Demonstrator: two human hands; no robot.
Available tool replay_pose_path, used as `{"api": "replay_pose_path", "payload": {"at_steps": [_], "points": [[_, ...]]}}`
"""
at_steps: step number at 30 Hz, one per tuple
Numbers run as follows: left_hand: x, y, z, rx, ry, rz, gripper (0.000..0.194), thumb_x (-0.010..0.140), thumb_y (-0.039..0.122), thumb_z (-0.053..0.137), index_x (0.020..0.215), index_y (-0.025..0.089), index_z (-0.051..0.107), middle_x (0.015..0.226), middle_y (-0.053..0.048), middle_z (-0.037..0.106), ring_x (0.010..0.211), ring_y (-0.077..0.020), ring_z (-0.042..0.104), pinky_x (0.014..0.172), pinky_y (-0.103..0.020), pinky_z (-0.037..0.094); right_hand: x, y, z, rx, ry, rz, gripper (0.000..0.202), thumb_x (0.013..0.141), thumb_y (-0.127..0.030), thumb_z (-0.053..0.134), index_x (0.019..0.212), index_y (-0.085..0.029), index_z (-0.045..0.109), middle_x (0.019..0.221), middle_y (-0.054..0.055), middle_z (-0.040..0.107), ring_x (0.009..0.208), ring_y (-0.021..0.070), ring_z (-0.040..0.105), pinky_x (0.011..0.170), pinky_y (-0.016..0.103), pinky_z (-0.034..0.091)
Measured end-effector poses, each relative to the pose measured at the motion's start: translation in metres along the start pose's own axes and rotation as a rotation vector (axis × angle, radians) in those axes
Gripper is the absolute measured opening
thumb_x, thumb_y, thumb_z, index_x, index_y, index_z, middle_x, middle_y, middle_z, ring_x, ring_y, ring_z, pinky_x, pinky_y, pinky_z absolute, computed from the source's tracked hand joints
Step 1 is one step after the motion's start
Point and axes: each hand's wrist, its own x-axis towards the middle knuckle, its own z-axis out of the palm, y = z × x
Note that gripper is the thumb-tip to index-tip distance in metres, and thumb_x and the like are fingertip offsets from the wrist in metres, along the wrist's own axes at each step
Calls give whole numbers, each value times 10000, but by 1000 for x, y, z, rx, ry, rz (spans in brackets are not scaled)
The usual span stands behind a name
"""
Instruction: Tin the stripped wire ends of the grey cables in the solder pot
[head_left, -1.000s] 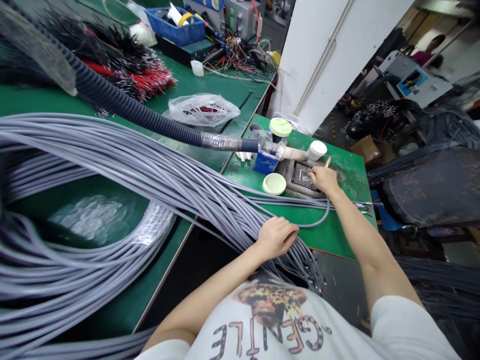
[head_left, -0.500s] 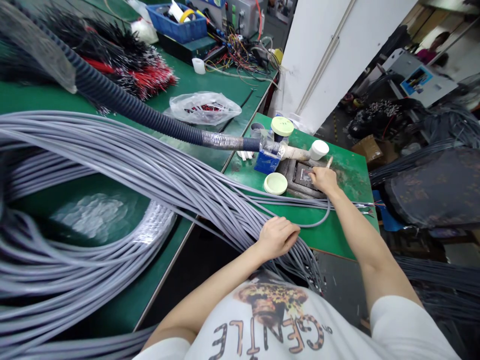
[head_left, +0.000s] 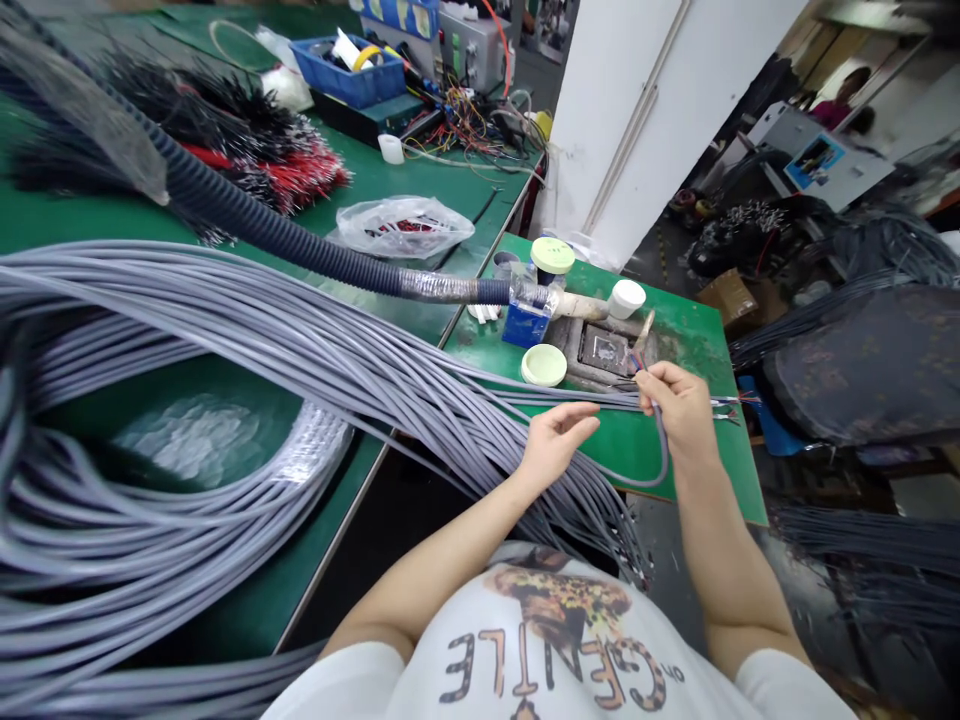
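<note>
My right hand (head_left: 679,408) is closed around the end of a grey cable (head_left: 663,455), whose thin coloured wires stick out past the fingertips. Just beyond those wires sits a small square solder pot (head_left: 604,349) with a shiny metal surface. My left hand (head_left: 559,440) hovers over the thick bundle of grey cables (head_left: 420,370), fingers apart and holding nothing that I can see. Other stripped cables (head_left: 600,398) lie across the green board (head_left: 637,455) between my hands and the pot.
A ribbed hose (head_left: 315,240) runs over the table to a nozzle beside the pot. Around it stand a blue box (head_left: 525,322), a pale green dish (head_left: 544,366), a white cup (head_left: 626,298) and a yellow-lidded jar (head_left: 553,255). Coiled cables (head_left: 150,560) fill the left.
My right hand has drawn back from over the pot toward me, bringing the cable end with it. My left hand has lifted slightly and its fingers have opened.
</note>
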Motion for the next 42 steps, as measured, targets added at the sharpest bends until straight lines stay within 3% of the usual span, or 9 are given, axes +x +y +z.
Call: {"api": "replay_pose_path", "payload": {"at_steps": [3,9,12,16,27,31,35,39,42], "points": [[8,8,26,-386,-28,-201,324,684,328,778,959,169,713,794,-36,704,701,-125,608,605,-223,433,-19,-9,9,17,26,-27,259,787,-374,657,619,-202,561,488,-40,495,443,91,420,455,230,348],[12,28,62,-703,13,-184,290,664,319,791,871,156,670,692,11,633,606,-89,567,597,-229,445,-28,-12,12,29,42,-12,270,778,-412,648,618,-221,542,495,-40,498,448,102,448,444,236,385],[14,34,62,-722,-27,-188,265,703,338,762,837,146,637,614,26,569,552,-83,530,556,-225,434,-34,-9,9,81,33,-14,211,792,-394,642,696,-219,572,528,-37,533,457,101,470,447,234,397],[13,36,58,-722,3,-255,314,677,375,776,813,152,600,638,30,528,544,-77,489,500,-210,404,-48,-1,4,143,-84,-44,261,830,-349,618,1068,-255,569,613,-41,596,464,104,495,460,240,418],[-6,37,56,-749,-199,-347,345,746,419,726,903,113,707,929,-69,664,684,-84,518,565,-192,357,-70,11,18,77,112,-140,572,833,-314,639,1358,-272,415,677,-35,631,538,119,541,541,256,459],[-9,37,43,-664,-276,-250,308,742,428,734,801,127,708,973,-73,675,807,-133,566,748,-243,418,-64,6,-3,-82,30,-180,391,795,-334,680,1171,-248,614,736,-11,660,647,146,596,645,287,492],[-16,36,34,-534,-338,-255,352,760,475,706,770,123,698,781,-57,672,763,-148,595,782,-274,428,-41,-15,-26,-213,-53,-231,158,789,-344,680,868,-217,731,739,2,651,647,134,565,611,263,443],[-22,33,30,-404,-386,-299,367,789,480,673,812,117,713,680,-38,665,644,-116,574,732,-262,428,-24,-32,-22,-130,-318,-129,156,754,-344,711,798,-197,741,742,13,663,620,135,576,556,257,433],[-23,32,26,-362,-372,-303,324,773,436,703,840,119,724,695,-40,684,657,-115,586,725,-254,430,-25,-33,-9,-77,-271,-164,151,765,-330,706,711,-190,730,687,15,664,599,138,585,547,263,443]]}}
